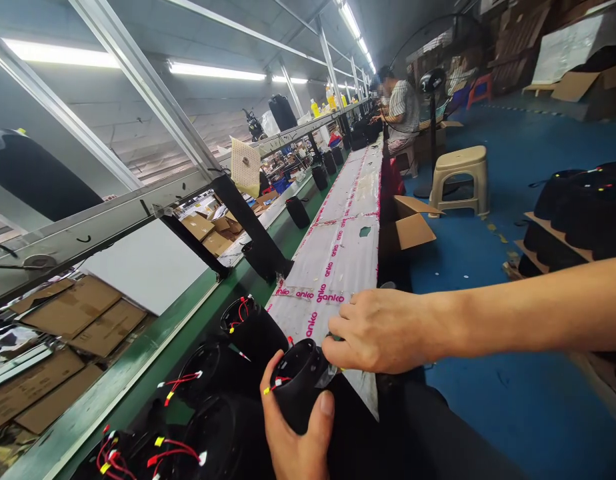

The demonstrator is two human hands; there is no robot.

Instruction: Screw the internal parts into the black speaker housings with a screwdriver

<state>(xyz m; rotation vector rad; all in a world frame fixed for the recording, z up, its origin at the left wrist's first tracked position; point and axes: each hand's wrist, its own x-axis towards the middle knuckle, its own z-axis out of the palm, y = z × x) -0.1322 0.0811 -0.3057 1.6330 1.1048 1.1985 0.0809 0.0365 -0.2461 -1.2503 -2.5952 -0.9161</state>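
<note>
A black cylinder (301, 400) with an open top and red wires with yellow and white connectors is held in my left hand (298, 433), its thumb and fingers wrapped round the sides. At the cylinder's right rim is my right hand (378, 330), fingers curled and pinched close to a small clear piece (327, 377); what is between the fingertips is hidden. Just left of my left hand stand more black cylinders (253, 333) with red wires.
A bench strip covered in white "anko" film (338, 253) runs away beside a green conveyor (188, 313). Farther off are a seated person (403, 110), a beige stool (461, 177), a fan (433, 83), an open carton (413, 230) and stacked black cylinders (583, 207) at right.
</note>
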